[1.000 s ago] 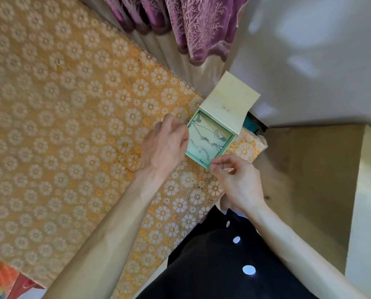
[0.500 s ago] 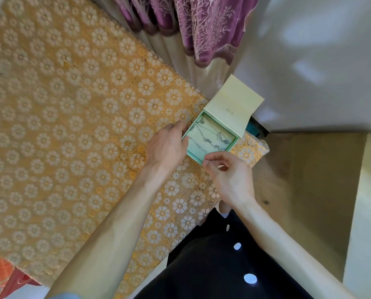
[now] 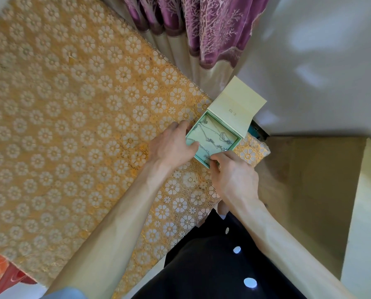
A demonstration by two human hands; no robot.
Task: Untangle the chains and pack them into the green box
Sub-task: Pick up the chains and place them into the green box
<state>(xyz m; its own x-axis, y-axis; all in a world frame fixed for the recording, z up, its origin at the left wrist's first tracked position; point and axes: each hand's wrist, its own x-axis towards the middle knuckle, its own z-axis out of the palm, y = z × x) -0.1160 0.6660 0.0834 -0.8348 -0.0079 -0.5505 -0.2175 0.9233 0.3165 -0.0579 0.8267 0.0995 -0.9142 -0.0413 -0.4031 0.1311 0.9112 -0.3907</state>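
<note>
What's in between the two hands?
In the head view, the near corner of the green box sits between the left hand, which grips it, and the right hand. Inside lie the chains.

We see a left forearm and a right forearm, both uncovered from the wrist upward. At the bottom edge we catch a sliver of pale blue sleeve on the left arm. The left hand and right hand are bare. Lower down we make out a black garment marked with three round white spots.
</note>
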